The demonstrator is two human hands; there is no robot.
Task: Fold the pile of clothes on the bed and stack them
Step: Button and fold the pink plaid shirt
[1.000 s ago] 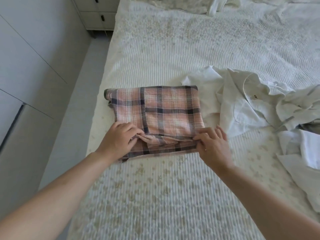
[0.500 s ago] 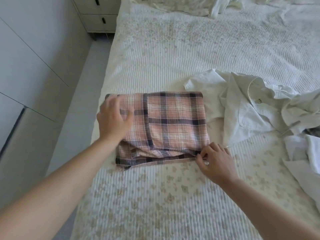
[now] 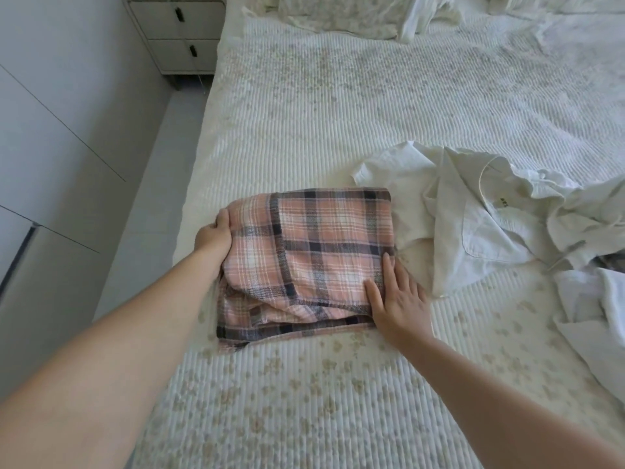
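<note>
Left hand (image 3: 212,235) grips plaid garment (image 3: 314,252), right hand (image 3: 397,299) flat

Pale two-drawer nightstand (image 3: 179,32) with dark handles at upper left of frame, plain white cabinet panels (image 3: 50,137) down the left edge, light floor strip (image 3: 159,170) beside them, soft daylight throughout.

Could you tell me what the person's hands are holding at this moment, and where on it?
The left hand grips the pink plaid garment at its left edge. The right hand holds nothing; it rests flat on the garment's near right corner.
</note>
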